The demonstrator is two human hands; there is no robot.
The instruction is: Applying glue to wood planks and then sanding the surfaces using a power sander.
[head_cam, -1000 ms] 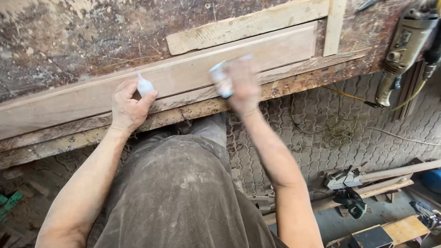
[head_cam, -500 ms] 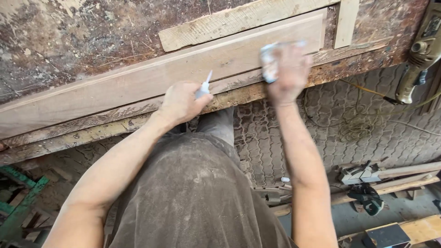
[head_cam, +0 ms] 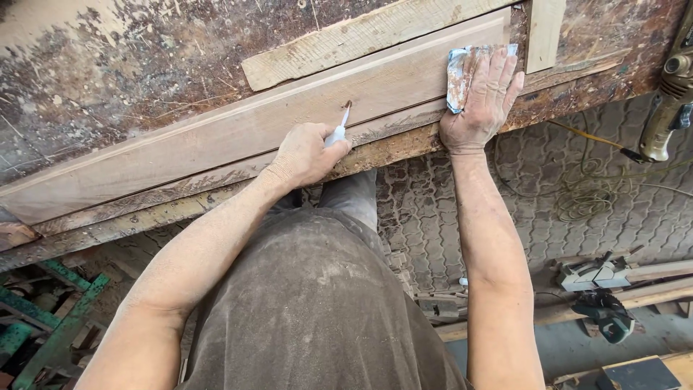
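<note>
A long pale wooden board (head_cam: 238, 133) lies slanted across a stained, worn workbench (head_cam: 108, 65). My left hand (head_cam: 307, 155) grips a small white glue bottle (head_cam: 336, 133), its thin nozzle touching a small dark spot on the board. My right hand (head_cam: 484, 97) lies flat on a folded, smeared piece of sandpaper (head_cam: 458, 76), pressing it onto the board's right end.
A shorter rough plank (head_cam: 361, 36) and an upright wood strip (head_cam: 543, 32) lie behind the board. A power tool (head_cam: 668, 108) hangs at the bench's right with a yellow cord (head_cam: 592, 195) on the paved floor. Timber and a planer (head_cam: 595, 273) lie lower right; green metal frame (head_cam: 43, 318) lower left.
Both hands have travelled right along the board. My left hand turned the bottle so its nozzle now points down onto the dark spot; the right hand with the sandpaper reached the board's end.
</note>
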